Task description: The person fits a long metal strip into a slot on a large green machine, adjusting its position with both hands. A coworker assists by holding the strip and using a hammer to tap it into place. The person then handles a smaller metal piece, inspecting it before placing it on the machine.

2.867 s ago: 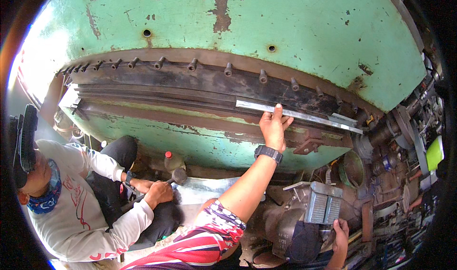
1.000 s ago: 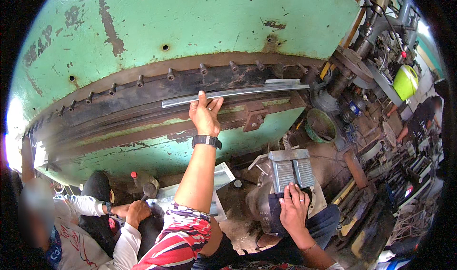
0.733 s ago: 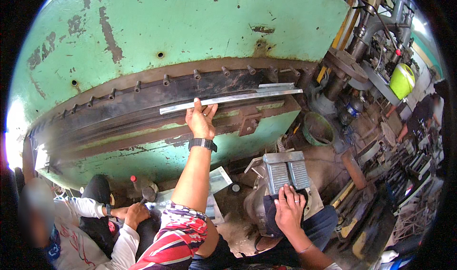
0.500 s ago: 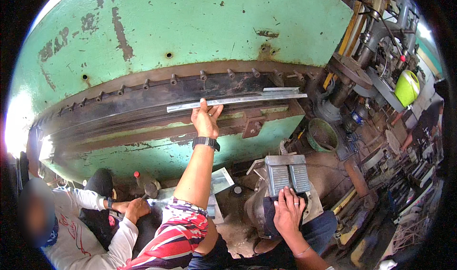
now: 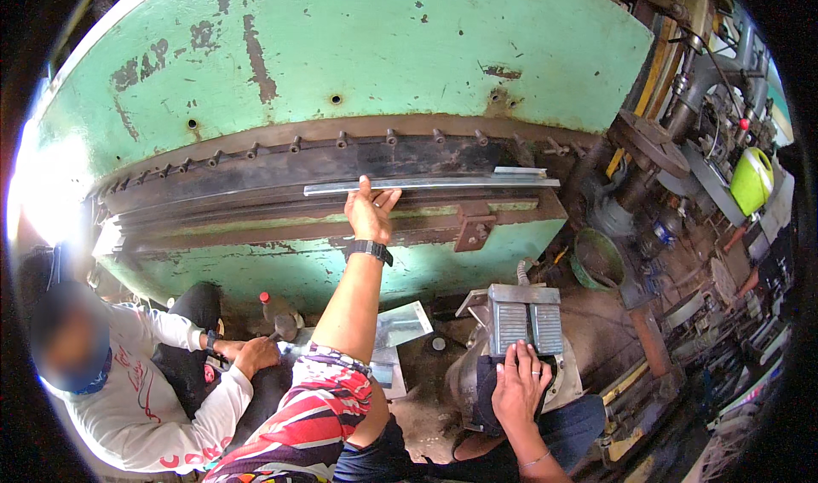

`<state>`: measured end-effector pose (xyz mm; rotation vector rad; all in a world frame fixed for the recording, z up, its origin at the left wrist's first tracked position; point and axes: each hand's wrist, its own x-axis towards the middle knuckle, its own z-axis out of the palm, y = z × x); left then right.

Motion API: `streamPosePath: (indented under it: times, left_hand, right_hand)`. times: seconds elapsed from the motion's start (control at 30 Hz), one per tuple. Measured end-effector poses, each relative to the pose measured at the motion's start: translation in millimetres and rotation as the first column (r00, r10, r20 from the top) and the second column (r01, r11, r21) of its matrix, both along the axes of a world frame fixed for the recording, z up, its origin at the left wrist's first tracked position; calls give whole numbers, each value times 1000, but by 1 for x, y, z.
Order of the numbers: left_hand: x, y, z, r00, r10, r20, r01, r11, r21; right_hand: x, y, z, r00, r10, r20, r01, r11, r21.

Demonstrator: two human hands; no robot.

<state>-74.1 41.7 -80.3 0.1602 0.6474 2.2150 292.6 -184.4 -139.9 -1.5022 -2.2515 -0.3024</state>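
My left hand (image 5: 371, 216) reaches forward, thumb above and fingers below, pinching the near left part of a long, narrow metal strip (image 5: 434, 184). The strip lies along the slot beneath the dark blade (image 5: 332, 161) of a green bending press (image 5: 383, 66). Behind its right end shows a short raised metal piece (image 5: 520, 173); whether the two are joined I cannot tell. Low on the right, my right hand (image 5: 518, 389) lies with fingers outstretched on the near edge of a grey double pedal (image 5: 511, 323), grasping nothing.
At left, a co-worker in a white long-sleeved shirt (image 5: 162, 389) sits close to my left arm. Flat metal sheets (image 5: 400, 323) and a red-capped bottle (image 5: 274, 311) lie between us. A green bucket (image 5: 596, 260) and a drill-press-like machine (image 5: 648, 151) stand at right.
My view has turned slightly, shifting the press rightward in the picture. Against the press, the strip and my left hand sit a little further left. My right hand stays on the pedal.
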Motion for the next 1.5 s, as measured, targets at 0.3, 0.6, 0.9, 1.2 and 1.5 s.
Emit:
streamPosePath:
  times: [0.3, 0.6, 0.9, 1.2, 1.5]
  left_hand:
    - [41, 25, 1, 993, -107, -47, 109, 993, 53]
    - [191, 116, -7, 965, -261, 17, 261, 964, 44]
    - [304, 172, 13, 913, -392, 113, 383, 919, 93]
    - [424, 179, -1, 901, -421, -107, 419, 907, -42]
    - [387, 64, 37, 758, -360, -544, 501, 855, 133]
  right_hand:
    - [3, 0, 2, 999, -26, -36, 26, 1000, -5]
    - [7, 0, 18, 980, 9, -198, -13, 1000, -21]
    - [61, 16, 59, 959, -106, -263, 127, 990, 66]
    - [113, 24, 69, 918, -220, -329, 250, 967, 53]
    - [151, 53, 95, 917, -226, -328, 293, 941, 170]
